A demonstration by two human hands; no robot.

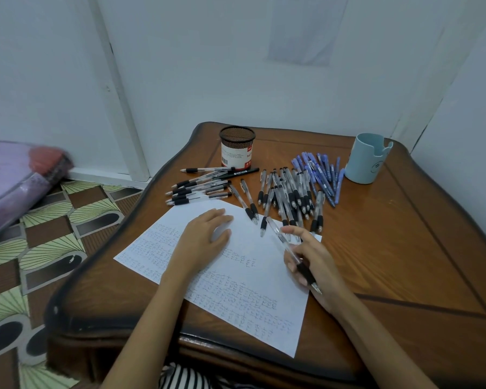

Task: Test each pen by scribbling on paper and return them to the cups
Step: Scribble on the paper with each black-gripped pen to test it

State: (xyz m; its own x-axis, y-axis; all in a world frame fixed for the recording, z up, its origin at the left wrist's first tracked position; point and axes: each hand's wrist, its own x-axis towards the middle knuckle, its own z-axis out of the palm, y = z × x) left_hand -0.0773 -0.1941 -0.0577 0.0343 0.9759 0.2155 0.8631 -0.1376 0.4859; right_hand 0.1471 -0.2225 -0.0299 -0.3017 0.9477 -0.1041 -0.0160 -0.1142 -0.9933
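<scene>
A white paper sheet (253,265) covered with rows of small scribbles lies on the wooden table (390,248). My left hand (205,237) rests flat on the sheet. My right hand (312,259) grips a clear pen with a black grip (292,254) at the sheet's right edge, its tip pointing toward me. A pile of clear black-grip pens (289,192) lies beyond the sheet, with blue pens (320,172) to its right and more black-grip pens (199,186) to its left. A black mesh cup (237,147) and a light blue cup (366,158) stand at the back.
The table sits in a corner of white walls. A patterned floor (54,220) lies to the left, with a purple wrapped bundle (14,178) on it. A striped garment (185,377) shows at the near table edge.
</scene>
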